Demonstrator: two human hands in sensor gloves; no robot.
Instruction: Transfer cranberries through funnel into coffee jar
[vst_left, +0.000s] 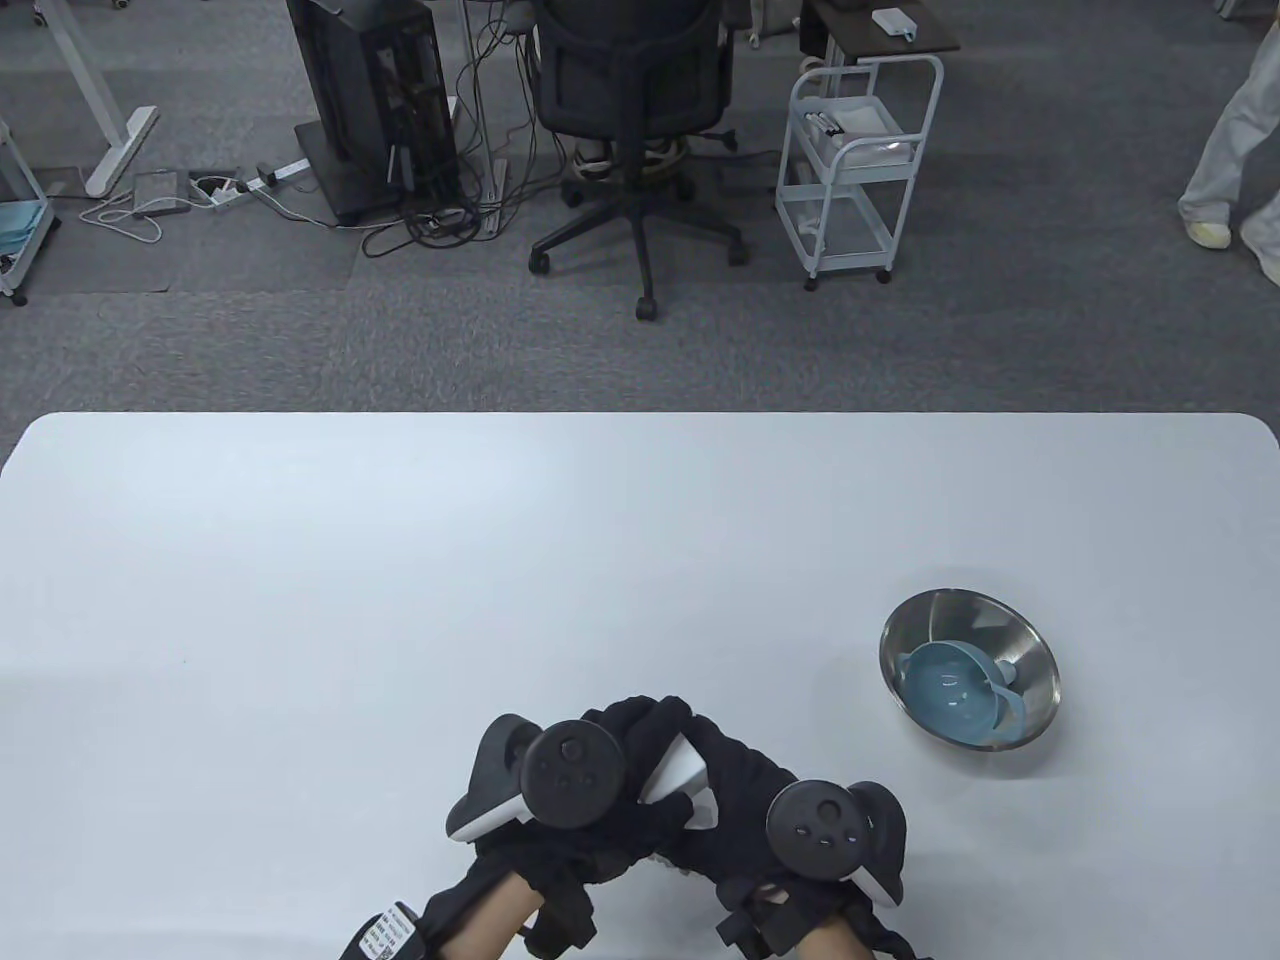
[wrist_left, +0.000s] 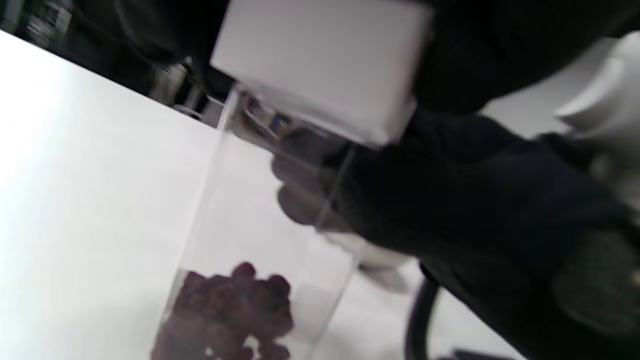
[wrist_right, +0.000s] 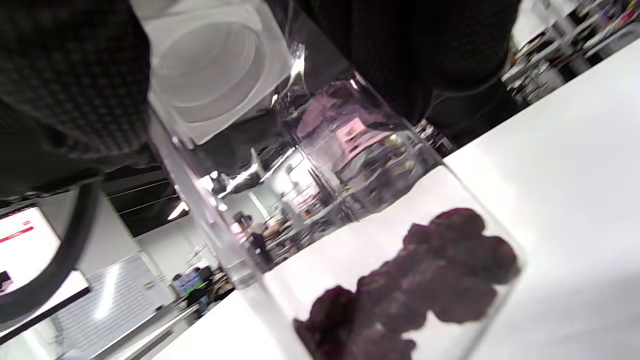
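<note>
While both hands (vst_left: 640, 790) clasp lidded jar (wrist_left: 260, 225), cranberries (wrist_right: 420, 290) heap inside; funnel (vst_left: 962, 692) in bowl (vst_left: 1030, 640).

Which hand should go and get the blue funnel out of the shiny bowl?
Probably the right hand. The blue funnel lies in the steel bowl on that hand's side of the table, nearer to it than the left hand. Both hands are on the jar now.
</note>
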